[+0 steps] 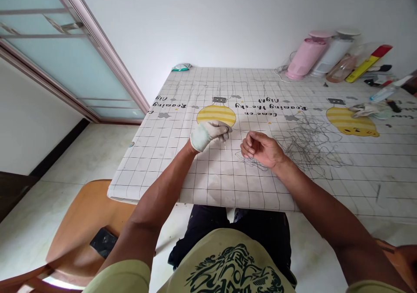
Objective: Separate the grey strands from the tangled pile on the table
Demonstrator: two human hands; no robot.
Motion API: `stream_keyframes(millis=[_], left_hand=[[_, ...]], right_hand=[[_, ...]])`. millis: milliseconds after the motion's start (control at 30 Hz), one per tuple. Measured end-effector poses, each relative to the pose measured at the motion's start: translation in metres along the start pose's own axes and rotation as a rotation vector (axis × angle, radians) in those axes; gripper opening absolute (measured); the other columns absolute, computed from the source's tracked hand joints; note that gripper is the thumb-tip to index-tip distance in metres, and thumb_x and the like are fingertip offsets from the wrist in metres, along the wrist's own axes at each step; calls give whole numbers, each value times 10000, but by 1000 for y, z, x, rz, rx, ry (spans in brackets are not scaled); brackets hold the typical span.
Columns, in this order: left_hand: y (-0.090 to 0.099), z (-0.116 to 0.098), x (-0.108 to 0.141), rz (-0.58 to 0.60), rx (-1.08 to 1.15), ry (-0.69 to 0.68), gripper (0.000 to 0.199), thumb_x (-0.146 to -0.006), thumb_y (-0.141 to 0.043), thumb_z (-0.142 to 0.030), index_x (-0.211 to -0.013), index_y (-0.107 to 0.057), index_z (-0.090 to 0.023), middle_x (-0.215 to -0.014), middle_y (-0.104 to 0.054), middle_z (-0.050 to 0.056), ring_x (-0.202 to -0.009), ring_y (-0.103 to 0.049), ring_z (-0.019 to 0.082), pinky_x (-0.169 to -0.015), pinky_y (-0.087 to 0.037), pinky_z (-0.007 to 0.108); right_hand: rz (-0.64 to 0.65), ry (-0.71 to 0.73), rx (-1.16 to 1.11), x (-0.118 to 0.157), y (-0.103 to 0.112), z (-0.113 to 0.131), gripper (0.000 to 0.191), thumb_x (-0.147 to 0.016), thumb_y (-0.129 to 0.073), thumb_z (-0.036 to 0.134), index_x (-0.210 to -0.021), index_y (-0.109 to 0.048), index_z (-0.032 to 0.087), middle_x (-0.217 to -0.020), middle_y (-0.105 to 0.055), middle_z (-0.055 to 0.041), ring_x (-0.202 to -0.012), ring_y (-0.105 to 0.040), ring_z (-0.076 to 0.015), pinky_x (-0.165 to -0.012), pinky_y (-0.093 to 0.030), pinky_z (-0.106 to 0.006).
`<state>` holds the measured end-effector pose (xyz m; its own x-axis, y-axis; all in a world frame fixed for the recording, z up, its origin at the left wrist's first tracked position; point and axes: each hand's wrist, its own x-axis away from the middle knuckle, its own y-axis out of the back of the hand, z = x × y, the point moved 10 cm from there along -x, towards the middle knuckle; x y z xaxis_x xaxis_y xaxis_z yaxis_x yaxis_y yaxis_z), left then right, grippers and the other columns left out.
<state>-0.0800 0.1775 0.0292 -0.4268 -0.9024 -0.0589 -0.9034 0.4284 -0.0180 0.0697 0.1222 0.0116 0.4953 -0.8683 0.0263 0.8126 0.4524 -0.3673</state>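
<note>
My left hand (211, 134), in a white glove with greyish fingertips, is held over the yellow striped balloon print on the tablecloth (215, 182). Its fingers are pinched together; what they hold is too small to make out. To the right, my bare right hand (259, 148) has its fingers curled in and pressed together, and anything inside is hidden. A loose tangle of thin dark wires or threads (306, 147) spreads on the cloth right of my right hand, with a few strands below that hand. The two hands are apart.
Along the back right stand a pink cylinder (308, 56), a white cylinder (335, 54), a clear bottle and a yellow-red box (368, 63). A glove (374, 109) lies at the right. A green-white packet (181, 67) sits at the back left corner. A chair (81, 219) holds a black object (103, 242).
</note>
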Motion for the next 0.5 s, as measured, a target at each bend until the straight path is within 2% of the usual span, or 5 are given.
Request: stream_keyframes(millis=[167, 333, 400, 500], left_hand=[[9, 1, 3, 56, -175, 27, 148, -828, -703, -235, -866, -822, -154, -708, -740, 59, -615, -640, 160, -603, -524, 298], [5, 9, 4, 115, -254, 79, 138, -814, -703, -222, -836, -825, -160, -698, -745, 58, -600, -629, 151, -568, -515, 272], [4, 9, 3, 97, -262, 93, 127, -817, -706, -223, -825, -812, -155, -706, -748, 56, -593, -622, 140, -562, -512, 259], [6, 5, 2, 21, -245, 106, 132, -843, -681, -214, -834, -794, -146, -702, -738, 46, -594, -622, 125, -570, -512, 240]], right_hand=[[140, -203, 90, 4, -1, -12, 422, -966, -691, 482, -655, -616, 208, -496, -445, 34, -447, -368, -124, -488, -373, -285], [226, -414, 278, 10, 5, -18, 458, -975, -707, 467, -622, -609, 191, -430, -377, 60, -409, -292, -92, -431, -275, -248], [219, -413, 400, 12, 8, -10, 443, -986, -697, 515, -698, -665, 181, -464, -442, 49, -418, -330, -88, -431, -291, -242], [179, -315, 571, 14, 10, 11, 468, -1032, -610, 600, -941, -746, 161, -608, -607, -4, -493, -468, -104, -500, -410, -254]])
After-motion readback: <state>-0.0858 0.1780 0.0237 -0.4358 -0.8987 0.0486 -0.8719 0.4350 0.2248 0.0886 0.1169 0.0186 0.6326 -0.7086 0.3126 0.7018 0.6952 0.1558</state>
